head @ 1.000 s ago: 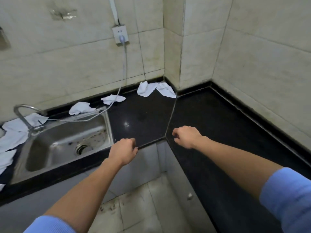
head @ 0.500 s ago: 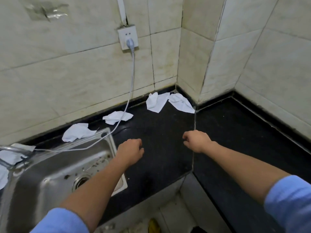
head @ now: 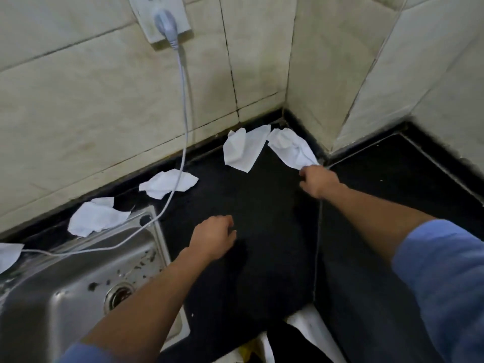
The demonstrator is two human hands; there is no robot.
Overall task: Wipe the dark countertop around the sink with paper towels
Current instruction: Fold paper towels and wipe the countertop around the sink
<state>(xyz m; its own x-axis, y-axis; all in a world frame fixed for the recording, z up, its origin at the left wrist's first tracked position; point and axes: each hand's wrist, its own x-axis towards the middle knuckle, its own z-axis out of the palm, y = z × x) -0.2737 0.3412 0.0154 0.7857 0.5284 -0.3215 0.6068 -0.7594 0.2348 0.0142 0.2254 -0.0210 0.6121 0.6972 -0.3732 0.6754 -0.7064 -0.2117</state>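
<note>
Dark countertop point(head: 262, 205): glossy black stone, L-shaped, hemmed by beige tiled wall point(head: 91, 100) at the back and right and by the steel sink point(head: 52, 305) at left, with a bare stretch between. A white cable point(head: 185, 106) drapes over the sink's back corner. A crumpled paper towel point(head: 288, 149) lies in the inner corner, and the right hand point(head: 318, 180) pinches its near tip. A flatter towel point(head: 241, 151) lies just beside it. The left hand point(head: 214, 238), fingers loosely curled and holding nothing, is over bare counter, well apart from both towels.
</note>
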